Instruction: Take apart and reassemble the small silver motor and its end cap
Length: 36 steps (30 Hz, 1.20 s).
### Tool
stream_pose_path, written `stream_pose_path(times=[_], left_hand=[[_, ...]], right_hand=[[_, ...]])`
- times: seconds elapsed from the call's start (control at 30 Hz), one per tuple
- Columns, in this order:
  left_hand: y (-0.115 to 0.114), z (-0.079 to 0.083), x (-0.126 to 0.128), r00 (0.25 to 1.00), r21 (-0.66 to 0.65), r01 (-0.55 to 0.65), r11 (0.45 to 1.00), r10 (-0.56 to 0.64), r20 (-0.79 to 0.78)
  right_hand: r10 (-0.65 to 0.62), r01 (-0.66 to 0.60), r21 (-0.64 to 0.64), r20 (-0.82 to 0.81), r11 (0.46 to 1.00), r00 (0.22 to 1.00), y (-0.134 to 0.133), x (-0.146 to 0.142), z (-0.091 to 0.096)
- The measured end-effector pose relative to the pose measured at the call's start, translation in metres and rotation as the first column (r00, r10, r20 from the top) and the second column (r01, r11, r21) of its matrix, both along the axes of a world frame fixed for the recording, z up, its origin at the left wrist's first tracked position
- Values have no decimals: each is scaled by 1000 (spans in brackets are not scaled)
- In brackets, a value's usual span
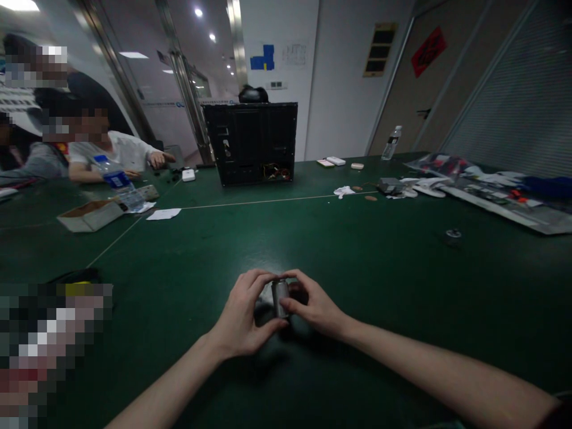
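Note:
Between my two hands a small silver metal cylinder stands roughly upright, low over the green table. My left hand grips it from the left, with fingers at its top and the thumb at its lower end. From the right, my right hand holds the same cylinder, thumb against its side and fingers reaching over the top. The fingers partly cover it, so its exact kind cannot be made out. A small metallic round part sits apart on the table to the right.
A black equipment case stands at the back of the green table. A cardboard box, a blue-labelled bottle and paper lie left. A cluttered tray and another bottle are right. People sit at far left.

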State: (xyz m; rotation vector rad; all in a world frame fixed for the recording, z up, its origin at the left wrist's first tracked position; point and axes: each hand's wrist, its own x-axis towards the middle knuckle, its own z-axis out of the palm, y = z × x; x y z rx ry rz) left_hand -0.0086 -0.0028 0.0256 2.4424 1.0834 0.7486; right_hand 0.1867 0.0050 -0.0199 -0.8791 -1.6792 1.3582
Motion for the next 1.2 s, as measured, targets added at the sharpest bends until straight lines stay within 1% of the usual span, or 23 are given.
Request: stream_pose_path(times=[0.1,0.2,0.33,0.4,0.57,0.77,0.87,1.03,1.2], left_hand=[[1,0,1,1000,4,-19,1000,19,0],[3,-4,1,999,4,-30,1000,30,16],[6,-11,-1,998,11,-36,999,36,51],[8,-13,-2,997,11,-48,999,47,59],[8,-14,-1,997,3,-70,998,70,42],[9,-16,-2,997,-12,-70,997,70,31],[10,-18,-3,996,-29,-77,997,78,37],[10,-20,-2,994,-43,-103,994,104,35],[8,-18,-1,994,-35,-100,994,101,32]], right_hand=[[8,-10,-55,-43,998,999,2,0,-2],[31,-34,-49,-56,998,998,2,2,-3],[126,-129,-14,-134,992,983,2,5,-3],[164,-170,-22,-160,985,973,2,6,-4],[125,-138,-100,-126,985,984,5,3,-8],[118,-152,-200,-174,968,978,4,3,-1],[105,-144,-231,-176,962,979,4,4,-1],[83,-121,-222,-175,967,981,6,3,-7],[120,-154,-193,-177,969,977,6,3,-6]])
